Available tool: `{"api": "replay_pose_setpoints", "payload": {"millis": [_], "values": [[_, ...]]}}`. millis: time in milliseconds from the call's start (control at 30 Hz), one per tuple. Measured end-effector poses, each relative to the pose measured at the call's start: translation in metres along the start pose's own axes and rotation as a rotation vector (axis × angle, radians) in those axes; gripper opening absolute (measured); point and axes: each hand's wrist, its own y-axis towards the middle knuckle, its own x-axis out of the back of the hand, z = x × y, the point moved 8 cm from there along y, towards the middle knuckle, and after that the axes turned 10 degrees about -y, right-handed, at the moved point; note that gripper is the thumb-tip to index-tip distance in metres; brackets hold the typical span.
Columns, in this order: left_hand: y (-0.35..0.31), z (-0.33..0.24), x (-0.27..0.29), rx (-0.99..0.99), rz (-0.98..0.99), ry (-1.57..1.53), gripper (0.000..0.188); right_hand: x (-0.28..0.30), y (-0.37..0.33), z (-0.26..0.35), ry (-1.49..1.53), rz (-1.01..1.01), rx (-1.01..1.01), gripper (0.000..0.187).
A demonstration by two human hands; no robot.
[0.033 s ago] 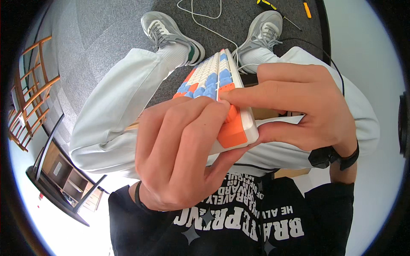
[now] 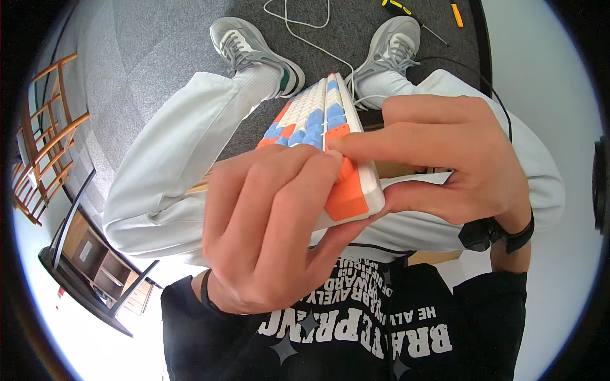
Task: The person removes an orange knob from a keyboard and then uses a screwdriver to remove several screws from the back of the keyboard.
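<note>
Keyboard (image 2: pixel 313 119) is slanting over white trousers (image 2: pixel 159 146), far end pointing between left shoe (image 2: pixel 244 41) and right shoe (image 2: pixel 389 51); left hand (image 2: pixel 270 225) is curling over its near left side, thumb along the near edge, and right hand (image 2: pixel 464 159) is gripping the near right corner between index finger and thumb. Past the far edge, white cable (image 2: pixel 321 49) is looping on grey carpet (image 2: pixel 152 51), which is stretching leftward; screwdriver (image 2: pixel 436 35) is lying beside the right shoe.

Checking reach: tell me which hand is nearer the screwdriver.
Right. The right hand, at the keyboard, is below the screwdriver in the picture; the left hand, also there, is farther down and left.
</note>
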Motion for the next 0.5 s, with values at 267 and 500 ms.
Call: {"api": "replay_pose_setpoints", "payload": {"millis": [267, 500], "values": [[-0.003, -0.002, -0.001, -0.032, -0.023, -0.016, 0.059, 0.001, -0.001, 0.010, -0.132, -0.008, 0.122, 0.057], [-0.008, 0.000, 0.004, 0.007, -0.002, -0.062, 0.060, -0.004, 0.001, 0.001, 0.048, 0.047, -0.082, 0.049]]}}
